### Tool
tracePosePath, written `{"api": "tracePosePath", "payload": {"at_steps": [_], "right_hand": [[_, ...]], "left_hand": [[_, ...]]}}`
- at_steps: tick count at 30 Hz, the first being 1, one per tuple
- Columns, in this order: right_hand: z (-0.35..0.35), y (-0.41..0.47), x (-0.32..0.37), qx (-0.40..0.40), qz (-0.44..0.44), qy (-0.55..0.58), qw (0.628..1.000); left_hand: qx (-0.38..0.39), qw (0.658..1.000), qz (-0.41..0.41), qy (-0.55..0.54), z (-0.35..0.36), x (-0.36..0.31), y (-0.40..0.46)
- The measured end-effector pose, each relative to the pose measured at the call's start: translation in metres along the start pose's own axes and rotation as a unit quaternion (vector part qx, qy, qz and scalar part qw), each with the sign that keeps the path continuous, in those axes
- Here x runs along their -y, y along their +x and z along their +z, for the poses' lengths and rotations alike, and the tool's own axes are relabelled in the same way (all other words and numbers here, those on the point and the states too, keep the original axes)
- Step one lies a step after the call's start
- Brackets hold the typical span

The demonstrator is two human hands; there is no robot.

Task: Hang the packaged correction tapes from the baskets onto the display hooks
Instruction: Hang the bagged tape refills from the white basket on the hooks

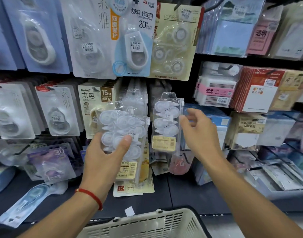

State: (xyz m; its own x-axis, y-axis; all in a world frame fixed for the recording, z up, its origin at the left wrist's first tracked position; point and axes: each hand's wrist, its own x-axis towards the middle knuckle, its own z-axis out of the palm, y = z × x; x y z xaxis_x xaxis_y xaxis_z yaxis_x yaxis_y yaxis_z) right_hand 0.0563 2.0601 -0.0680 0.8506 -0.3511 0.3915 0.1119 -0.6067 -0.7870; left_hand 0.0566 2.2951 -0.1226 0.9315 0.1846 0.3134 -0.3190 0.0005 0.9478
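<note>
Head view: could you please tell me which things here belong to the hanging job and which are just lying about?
Job:
clear packs in left hand
hung clear pack by right hand
basket

Lying about:
sticky notes
loose blue pack

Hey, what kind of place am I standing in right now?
Most likely a stationery shop aisle: carded correction tapes with price stickers hang on display hooks, sticky notes fill the next section, and a shopping basket sits below.
</note>
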Motion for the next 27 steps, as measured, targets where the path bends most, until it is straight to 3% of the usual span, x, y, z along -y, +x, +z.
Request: {"api": "tracePosePath", "payload": {"at_steps": [2, 3, 6, 8, 12, 19, 27], "right_hand": [[0.003, -0.006, 0.000, -0.023, -0.051, -0.033, 0.998], [0.006, -0.010, 0.000, 0.014, -0.056, -0.003, 0.998], [0.025, -0.028, 0.003, 0.227, -0.050, 0.045, 0.972], [0.038, -0.039, 0.003, 0.283, -0.057, 0.052, 0.956], [0.047, -0.043, 0.003, 0.257, -0.032, 0.121, 0.958], [0.027, -0.030, 0.005, 0.093, 0.076, 0.287, 0.950], [0.017, -0.021, 0.011, 0.071, 0.096, 0.316, 0.941]], "left_hand": [[0.010, 1.000, -0.007, -0.017, 0.001, 0.000, -0.001], [0.016, 0.999, -0.011, -0.027, 0.003, 0.000, -0.001], [0.031, 0.997, -0.030, -0.064, 0.008, 0.002, -0.004], [0.037, 0.995, -0.044, -0.085, 0.011, 0.003, -0.006], [0.050, 0.991, -0.069, -0.107, 0.012, 0.003, -0.008], [0.036, 0.995, -0.068, -0.056, 0.003, 0.008, -0.002], [0.038, 0.997, -0.053, -0.032, 0.003, 0.007, -0.004]]}}
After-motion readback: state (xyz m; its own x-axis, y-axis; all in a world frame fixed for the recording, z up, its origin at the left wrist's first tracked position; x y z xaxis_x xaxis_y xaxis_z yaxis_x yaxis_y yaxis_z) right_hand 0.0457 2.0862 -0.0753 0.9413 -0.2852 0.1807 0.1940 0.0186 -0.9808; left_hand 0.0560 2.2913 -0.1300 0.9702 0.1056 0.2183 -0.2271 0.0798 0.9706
